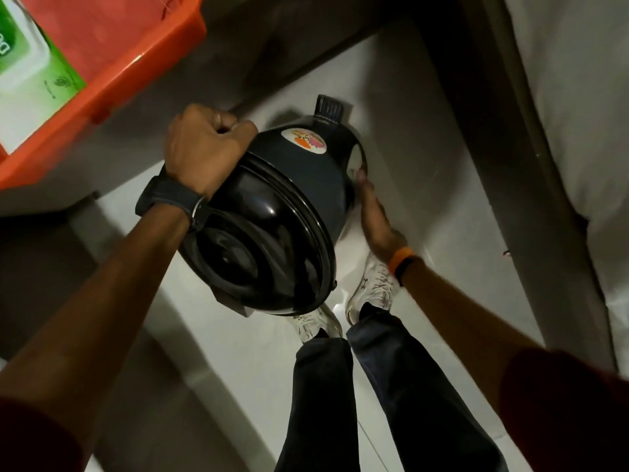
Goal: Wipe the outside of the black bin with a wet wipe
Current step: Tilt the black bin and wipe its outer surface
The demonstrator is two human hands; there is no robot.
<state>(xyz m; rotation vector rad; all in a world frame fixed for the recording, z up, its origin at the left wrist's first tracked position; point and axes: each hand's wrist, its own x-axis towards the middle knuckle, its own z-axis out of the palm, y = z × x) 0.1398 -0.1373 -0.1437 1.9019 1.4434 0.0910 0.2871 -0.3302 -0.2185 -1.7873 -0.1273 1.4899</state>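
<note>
I hold the black bin up off the floor, tilted, with its glossy lid facing me and its foot pedal pointing away. A round sticker sits on its dark body. My left hand is closed in a fist around the bin's top edge at the upper left. My right hand lies flat against the bin's right side, fingers stretched toward the base. No wet wipe shows, and I cannot tell whether one is under that palm.
An orange tray rests on a ledge at the upper left, with a green pack of wipes in it. A white-covered bed runs along the right. My feet in white shoes stand on the pale tiled floor below the bin.
</note>
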